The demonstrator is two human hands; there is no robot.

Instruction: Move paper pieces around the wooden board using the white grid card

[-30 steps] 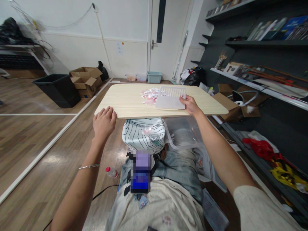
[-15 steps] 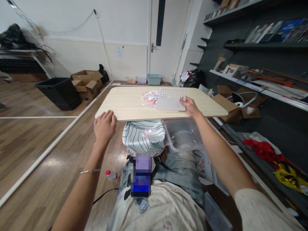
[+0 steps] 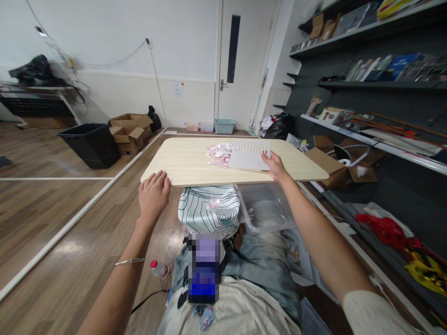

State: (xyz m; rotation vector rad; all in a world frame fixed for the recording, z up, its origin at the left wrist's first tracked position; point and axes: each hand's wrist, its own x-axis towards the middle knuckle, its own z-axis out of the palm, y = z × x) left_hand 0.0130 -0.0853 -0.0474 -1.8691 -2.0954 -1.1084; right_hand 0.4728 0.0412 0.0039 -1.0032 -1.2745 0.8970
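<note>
My right hand is closed on the right edge of a white plastic panel with a row of slots along its far side. The panel is at the right of a pile of small pink-and-white packets on the pale wooden table, and it hides part of the pile. My left hand rests at the near left corner of the table, fingers close together and slightly bent over the edge, holding no loose object.
Below the table's near edge sit a patterned white stool and a clear plastic bin. A bottle with a red cap stands on the floor at left. Further off are a black bin, cardboard boxes and dark shelves.
The whole view has tilted up a little, so the table and both hands appear lower. Both hands keep their places, and the panel is still in my right hand.
</note>
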